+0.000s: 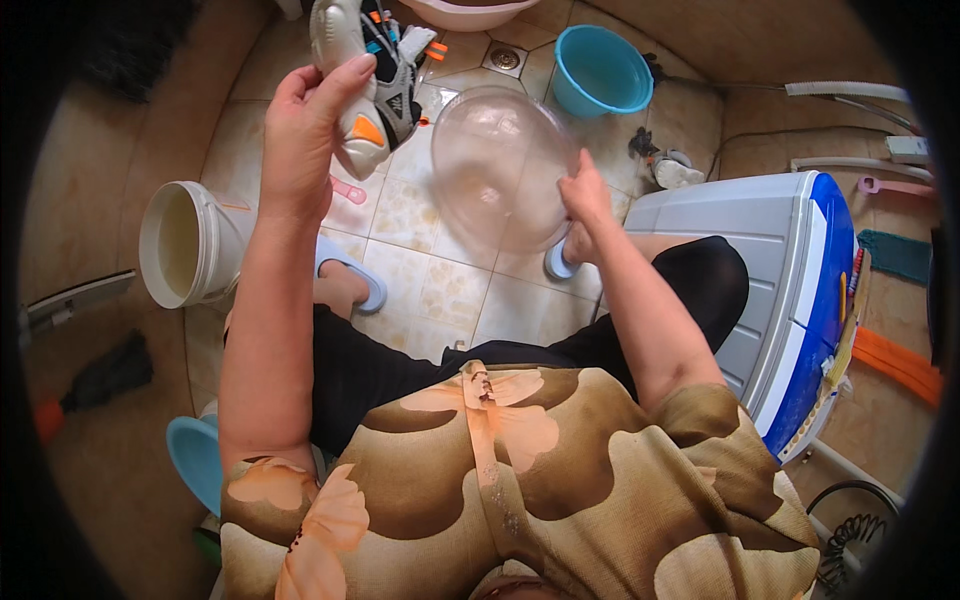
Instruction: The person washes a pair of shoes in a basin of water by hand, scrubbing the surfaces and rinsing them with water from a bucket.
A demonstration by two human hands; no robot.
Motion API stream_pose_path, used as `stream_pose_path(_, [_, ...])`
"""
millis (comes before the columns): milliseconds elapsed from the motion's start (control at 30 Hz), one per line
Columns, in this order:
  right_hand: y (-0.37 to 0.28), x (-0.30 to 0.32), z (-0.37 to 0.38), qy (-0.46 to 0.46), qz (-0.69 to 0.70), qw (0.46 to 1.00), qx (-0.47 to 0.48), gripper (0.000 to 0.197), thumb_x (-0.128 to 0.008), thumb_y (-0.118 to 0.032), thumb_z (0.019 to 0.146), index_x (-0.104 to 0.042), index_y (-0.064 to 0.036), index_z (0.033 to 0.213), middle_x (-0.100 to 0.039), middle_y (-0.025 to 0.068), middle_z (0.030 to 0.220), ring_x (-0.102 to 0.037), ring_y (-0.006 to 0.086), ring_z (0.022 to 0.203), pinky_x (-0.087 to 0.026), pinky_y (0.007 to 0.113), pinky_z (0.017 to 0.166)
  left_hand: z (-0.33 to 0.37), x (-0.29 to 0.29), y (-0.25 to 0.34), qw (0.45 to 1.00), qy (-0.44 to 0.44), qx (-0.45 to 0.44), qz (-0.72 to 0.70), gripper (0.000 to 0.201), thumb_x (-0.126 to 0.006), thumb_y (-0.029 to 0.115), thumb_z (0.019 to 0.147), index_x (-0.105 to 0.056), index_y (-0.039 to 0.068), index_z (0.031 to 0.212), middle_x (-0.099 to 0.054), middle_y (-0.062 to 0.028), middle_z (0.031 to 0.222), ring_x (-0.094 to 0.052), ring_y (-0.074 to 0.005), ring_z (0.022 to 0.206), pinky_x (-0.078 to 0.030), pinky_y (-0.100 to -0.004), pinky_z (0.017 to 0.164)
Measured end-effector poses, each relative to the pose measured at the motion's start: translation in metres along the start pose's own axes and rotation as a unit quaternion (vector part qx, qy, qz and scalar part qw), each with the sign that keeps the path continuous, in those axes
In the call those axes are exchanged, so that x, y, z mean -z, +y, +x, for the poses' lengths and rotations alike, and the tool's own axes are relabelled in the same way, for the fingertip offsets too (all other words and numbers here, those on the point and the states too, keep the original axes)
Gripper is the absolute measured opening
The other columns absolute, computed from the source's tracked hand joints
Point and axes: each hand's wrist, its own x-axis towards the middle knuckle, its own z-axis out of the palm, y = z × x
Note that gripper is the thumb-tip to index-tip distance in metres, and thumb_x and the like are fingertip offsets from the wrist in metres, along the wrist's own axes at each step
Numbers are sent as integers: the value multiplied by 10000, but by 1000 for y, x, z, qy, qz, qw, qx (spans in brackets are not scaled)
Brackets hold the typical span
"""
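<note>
My left hand (305, 125) is raised at the upper left, its thumb and fingers closed round a sneaker (402, 92). The shoe is grey and black with a thick off-white sole and orange patches; its sole side faces my palm. At the centre right, my right hand (586, 194) grips the rim of a clear, see-through plastic basin (447, 195). Tiles show through the basin, and its exact tilt is hard to judge. Below the sneaker, a pink-handled item (347, 190) lies on the tiled floor, partly hidden by my left wrist.
A blue tub (566, 88) stands at the far right of the floor, near a drain (505, 59). Part of a pink basin (470, 14) shows at the top edge. On the left is a white bucket (208, 245); a grey-and-blue washing machine (715, 260) borders my right side.
</note>
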Motion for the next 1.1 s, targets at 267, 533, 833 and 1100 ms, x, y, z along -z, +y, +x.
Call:
stream_pose_path(267, [-44,105,35,128,-89,981,112,657,-555,-150,783,-384,-185,1417,-639,234,1063,-608,402,992,-478,460,858,-3,1,-3,998,-15,-17,60,469,-725,236,823,-510,-22,1150,-617,-68,1018,-605,-113,921,-479,-234,808])
stream_pose_path(533, [-42,116,41,285,-99,902,310,729,-572,-40,752,-384,-310,1402,-532,141,1298,-613,349,996,-549,421,767,5,-5,0,997,-11,-44,69,484,-728,236,820,-514,-36,1159,-617,-78,1030,-601,-122,942,-471,-236,823])
stream_pose_path(833, [-87,87,27,307,-55,894,320,745,-542,25,726,-430,-303,1385,-552,127,1294,-607,294,1071,-554,380,795,5,-8,-7,998,-15,-7,53,512,-769,209,776,-517,-55,1135,-626,-65,954,-594,-94,851,-464,-202,743])
stream_pose_path(1100, [-73,1,61,54,194,979,-43,665,-560,-115,775,-386,-169,1415,-612,196,1170,-582,369,1073,-430,432,951,12,-1,-14,994,-31,94,54,303,-633,229,889,-553,17,1091,-609,-46,1045,-564,-98,981,-425,-242,890])
